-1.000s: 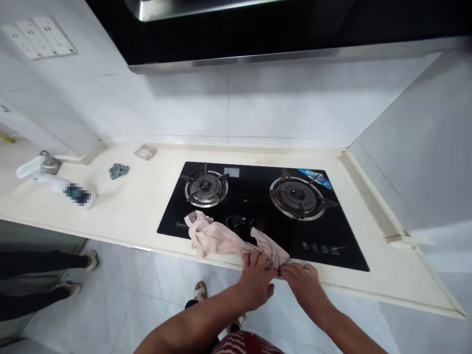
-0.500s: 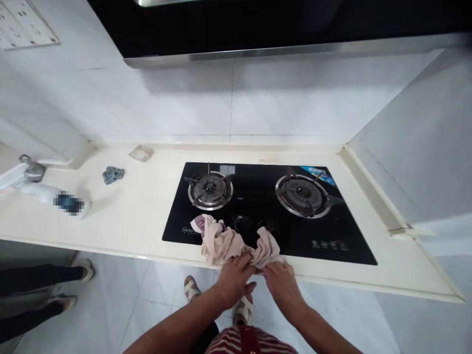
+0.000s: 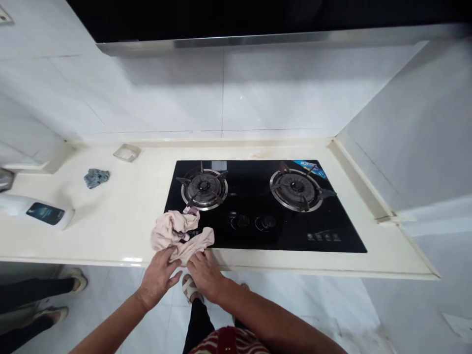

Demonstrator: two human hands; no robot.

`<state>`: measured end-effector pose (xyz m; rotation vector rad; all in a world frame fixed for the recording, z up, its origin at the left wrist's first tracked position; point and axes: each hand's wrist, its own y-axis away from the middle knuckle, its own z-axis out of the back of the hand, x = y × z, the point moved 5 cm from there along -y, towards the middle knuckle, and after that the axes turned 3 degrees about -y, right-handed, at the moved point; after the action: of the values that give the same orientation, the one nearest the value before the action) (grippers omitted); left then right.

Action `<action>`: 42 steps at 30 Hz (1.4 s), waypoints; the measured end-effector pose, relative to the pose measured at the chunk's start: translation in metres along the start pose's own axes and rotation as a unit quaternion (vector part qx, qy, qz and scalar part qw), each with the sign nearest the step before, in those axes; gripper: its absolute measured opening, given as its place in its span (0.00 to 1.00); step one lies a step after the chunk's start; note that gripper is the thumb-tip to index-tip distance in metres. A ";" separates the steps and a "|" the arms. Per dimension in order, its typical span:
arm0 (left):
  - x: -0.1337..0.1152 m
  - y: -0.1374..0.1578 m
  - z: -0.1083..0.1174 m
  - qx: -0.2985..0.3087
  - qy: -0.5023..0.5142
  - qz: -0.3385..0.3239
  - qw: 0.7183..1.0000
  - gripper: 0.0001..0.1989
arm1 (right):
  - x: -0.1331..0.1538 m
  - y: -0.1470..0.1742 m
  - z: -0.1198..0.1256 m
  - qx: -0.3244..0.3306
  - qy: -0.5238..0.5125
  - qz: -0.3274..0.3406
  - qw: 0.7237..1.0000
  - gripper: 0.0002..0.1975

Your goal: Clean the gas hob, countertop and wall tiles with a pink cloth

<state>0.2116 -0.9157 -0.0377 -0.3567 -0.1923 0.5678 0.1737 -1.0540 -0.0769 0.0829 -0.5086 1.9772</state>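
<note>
A crumpled pale pink cloth (image 3: 167, 230) with dark purple patches lies over the front left corner of the black gas stove (image 3: 236, 240) and the cream countertop (image 3: 125, 231) beside it. My left hand (image 3: 159, 276) grips the cloth's near edge, its thumb apart from the fingers. Close on its right, my right hand (image 3: 205, 273) has its fingers closed on the other end of the cloth; the fingertips are partly hidden. Behind the cloth stands the left burner (image 3: 204, 189), and the right burner (image 3: 297, 191) sits farther along. Two control knobs (image 3: 266, 222) show between them.
To the left lie a white bottle (image 3: 47, 214) on its side, a grey-blue rag (image 3: 96, 178) and a small clear tray (image 3: 127, 152). A range hood (image 3: 236, 42) overhangs the stove. Another person's legs (image 3: 40, 295) show at lower left.
Both hands have slid the cloth leftward along the counter's front edge, from before the knobs to the stove's left corner. The knobs are now uncovered. My view has shifted slightly.
</note>
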 end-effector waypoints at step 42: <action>-0.165 -0.073 -0.067 0.153 0.137 0.035 0.978 0.15 | -0.095 0.129 0.052 -0.109 0.062 -0.045 0.991 0.10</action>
<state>0.1291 -1.0833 -0.0846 -0.1402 0.1743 0.6007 0.0949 -1.2022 -0.0968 -0.1512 -0.6240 1.8140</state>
